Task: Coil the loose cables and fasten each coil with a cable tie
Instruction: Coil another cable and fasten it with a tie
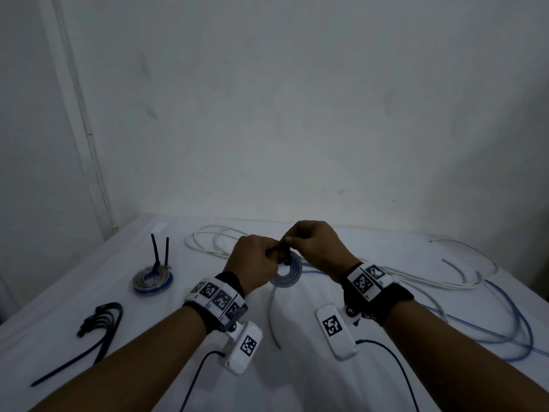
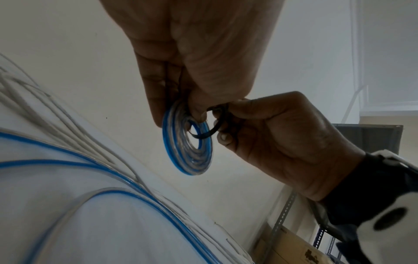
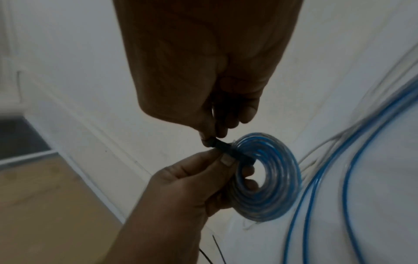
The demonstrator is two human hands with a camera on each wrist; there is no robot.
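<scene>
Both hands are up off the table (image 1: 297,367), working one small blue coil (image 1: 287,273) between them. The left hand (image 1: 252,263) has its fingers curled round the coil's rim, thumb and fingertip also pinching the black cable tie (image 3: 228,149) where it crosses the windings. The right hand (image 1: 318,248) pinches the other end of that tie tight between thumb and forefinger, so neither hand is spread at all. The tie loops through the coil's centre hole. A finished coil (image 1: 152,279) with tie tails sticking up sits to the left, spare ties (image 1: 102,322) nearer the left edge. Loose white cable (image 1: 208,242) and blue cable (image 1: 517,322) sprawl behind and to the right, well apart from the hands.
</scene>
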